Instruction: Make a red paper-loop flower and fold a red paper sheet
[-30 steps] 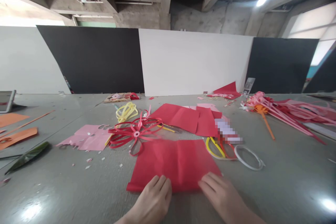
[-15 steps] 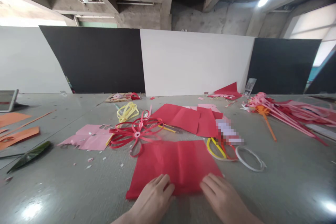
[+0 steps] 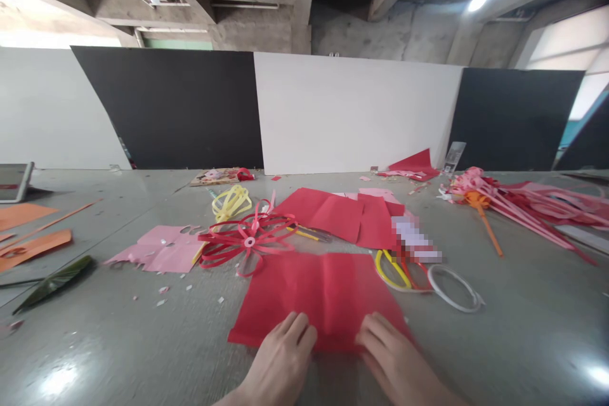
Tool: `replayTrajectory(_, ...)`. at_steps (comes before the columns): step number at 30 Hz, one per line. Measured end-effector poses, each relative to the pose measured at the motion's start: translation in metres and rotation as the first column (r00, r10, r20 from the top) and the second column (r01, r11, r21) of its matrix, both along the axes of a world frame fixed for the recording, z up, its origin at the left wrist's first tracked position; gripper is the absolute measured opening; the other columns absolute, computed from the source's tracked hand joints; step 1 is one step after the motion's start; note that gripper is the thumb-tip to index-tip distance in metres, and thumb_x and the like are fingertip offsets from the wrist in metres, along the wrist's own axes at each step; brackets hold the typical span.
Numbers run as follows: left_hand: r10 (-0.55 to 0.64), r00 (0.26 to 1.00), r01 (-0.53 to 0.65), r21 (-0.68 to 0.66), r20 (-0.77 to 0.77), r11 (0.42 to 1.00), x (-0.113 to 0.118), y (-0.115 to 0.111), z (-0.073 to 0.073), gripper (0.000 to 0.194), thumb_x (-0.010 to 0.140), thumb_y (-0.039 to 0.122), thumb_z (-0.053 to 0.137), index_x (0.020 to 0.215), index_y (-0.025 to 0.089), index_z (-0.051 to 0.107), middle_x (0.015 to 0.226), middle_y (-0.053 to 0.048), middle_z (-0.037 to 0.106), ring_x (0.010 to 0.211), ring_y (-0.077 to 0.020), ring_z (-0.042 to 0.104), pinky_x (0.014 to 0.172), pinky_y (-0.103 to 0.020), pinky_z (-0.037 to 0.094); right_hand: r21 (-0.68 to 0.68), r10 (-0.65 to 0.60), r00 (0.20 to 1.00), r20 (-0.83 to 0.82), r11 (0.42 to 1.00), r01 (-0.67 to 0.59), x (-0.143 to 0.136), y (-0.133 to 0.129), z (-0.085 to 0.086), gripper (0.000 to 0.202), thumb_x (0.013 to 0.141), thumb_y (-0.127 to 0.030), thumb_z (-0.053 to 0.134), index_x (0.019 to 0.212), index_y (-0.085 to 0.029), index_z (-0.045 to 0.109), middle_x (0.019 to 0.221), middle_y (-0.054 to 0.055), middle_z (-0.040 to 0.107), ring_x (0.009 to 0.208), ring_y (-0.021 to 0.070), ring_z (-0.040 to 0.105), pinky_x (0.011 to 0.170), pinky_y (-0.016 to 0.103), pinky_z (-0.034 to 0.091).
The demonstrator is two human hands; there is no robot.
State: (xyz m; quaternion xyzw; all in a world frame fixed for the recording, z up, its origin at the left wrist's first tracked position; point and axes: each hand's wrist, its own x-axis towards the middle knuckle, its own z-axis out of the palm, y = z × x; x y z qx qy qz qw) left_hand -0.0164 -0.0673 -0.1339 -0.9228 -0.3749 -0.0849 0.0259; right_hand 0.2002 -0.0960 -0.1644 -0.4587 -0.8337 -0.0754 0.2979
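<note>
A red sheet of paper [image 3: 304, 292] lies in front of me, creased down its middle, its near edge turned up. My left hand [image 3: 288, 349] is closed on that near edge, left of the centre, fingers curled over it. On the right part of the same edge, my right hand [image 3: 387, 346] has its fingers bent and pressed together on the paper. Just beyond the sheet sit a flower shape of red strips [image 3: 250, 242] and more red paper [image 3: 333, 216].
Pink paper [image 3: 164, 248] and a green leaf shape [image 3: 59, 282] lie left. Scissors with yellow handles [image 3: 392, 269] and a white loop [image 3: 454, 288] are right. Pink strips [image 3: 523, 203] lie farther right. Upright panels [image 3: 356, 114] stand behind.
The near edge of the red sheet has shifted slightly away from me. My right hand has moved a little to the left along it; my left hand has barely moved.
</note>
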Motion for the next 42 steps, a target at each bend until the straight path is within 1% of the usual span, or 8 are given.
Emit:
replayTrajectory(3,0.007,0.999,-0.006,-0.026,0.040,1.000,0.002,-0.003,0.001,0.014,0.078,0.006,0.053,0.084,0.018,0.053,0.085,-0.003,0.055,0.078,-0.0201,0.052,0.067,-0.031,0.048,0.057,-0.016,0.999,0.031,0.998,0.014,0.000,0.002,-0.003,0.027,0.072,0.002,0.039,0.080,-0.020,0.054,0.084,0.004,0.060,0.081,0.0188,0.060,0.072,0.031,0.051)
replayTrajectory(6,-0.065,0.997,0.064,0.008,0.039,0.998,0.001,-0.003,-0.002,0.013,0.080,0.006,0.050,0.082,0.018,0.054,0.081,-0.002,0.055,0.074,-0.0188,0.052,0.063,-0.029,0.047,0.098,-0.021,0.999,0.031,0.995,0.018,-0.001,0.001,0.000,0.030,0.071,0.004,0.037,0.081,-0.019,0.054,0.083,0.005,0.059,0.084,0.0200,0.058,0.075,0.033,0.050)
replayTrajectory(12,-0.051,0.996,0.049,0.016,0.071,0.999,0.001,0.000,-0.005,0.013,0.078,0.005,0.054,0.076,0.018,0.056,0.077,-0.001,0.055,0.072,-0.0179,0.052,0.061,-0.026,0.044,-0.157,0.034,0.998,-0.056,0.987,-0.042,-0.003,-0.005,0.012,0.019,0.072,-0.004,0.048,0.079,-0.020,0.055,0.082,0.003,0.057,0.077,0.0195,0.055,0.066,0.031,0.050)
replayTrajectory(20,0.070,0.974,-0.025,-0.206,0.215,0.978,0.001,0.000,0.001,0.019,0.074,0.000,0.053,0.077,0.018,0.056,0.082,0.001,0.055,0.074,-0.0130,0.052,0.064,-0.021,0.041,-0.222,0.032,0.993,-0.114,0.973,-0.057,-0.003,-0.002,0.007,0.023,0.072,0.001,0.052,0.079,-0.020,0.057,0.079,0.001,0.057,0.075,0.0169,0.056,0.064,0.027,0.046)
replayTrajectory(27,0.116,0.951,-0.026,-0.299,0.287,0.954,0.002,0.002,0.003,0.023,0.072,-0.006,0.051,0.073,0.017,0.056,0.079,0.002,0.055,0.072,-0.0110,0.053,0.064,-0.018,0.040,-0.415,-0.047,0.976,-0.211,0.909,-0.046,-0.004,-0.002,0.014,0.026,0.068,0.007,0.055,0.073,-0.019,0.055,0.076,-0.002,0.057,0.071,0.0130,0.055,0.063,0.022,0.044)
replayTrajectory(31,0.069,0.963,-0.006,-0.237,0.260,0.972,0.002,0.003,0.001,0.021,0.073,-0.004,0.053,0.073,0.017,0.056,0.078,0.002,0.055,0.071,-0.0113,0.053,0.064,-0.019,0.041,-0.444,-0.057,0.965,-0.256,0.894,-0.064,-0.002,-0.001,0.016,0.027,0.066,0.008,0.056,0.071,-0.018,0.056,0.075,-0.003,0.057,0.069,0.0118,0.055,0.063,0.021,0.043)
replayTrajectory(37,-0.136,0.985,0.131,0.046,0.110,0.990,-0.002,0.005,-0.009,0.015,0.075,0.002,0.056,0.069,0.015,0.053,0.074,0.000,0.054,0.065,-0.0140,0.051,0.056,-0.022,0.042,-0.394,0.008,0.965,-0.263,0.912,-0.115,0.002,-0.001,0.019,0.025,0.067,0.005,0.060,0.073,-0.019,0.060,0.074,-0.003,0.059,0.069,0.0125,0.057,0.063,0.022,0.044)
replayTrajectory(42,-0.118,0.991,0.115,0.045,0.067,0.992,-0.001,0.002,-0.005,0.013,0.075,0.004,0.056,0.070,0.015,0.053,0.076,-0.001,0.054,0.066,-0.0150,0.051,0.057,-0.023,0.043,-0.394,-0.020,0.973,-0.228,0.916,-0.073,-0.001,-0.002,0.018,0.025,0.067,0.006,0.054,0.072,-0.019,0.058,0.075,-0.002,0.058,0.070,0.0132,0.056,0.063,0.022,0.044)
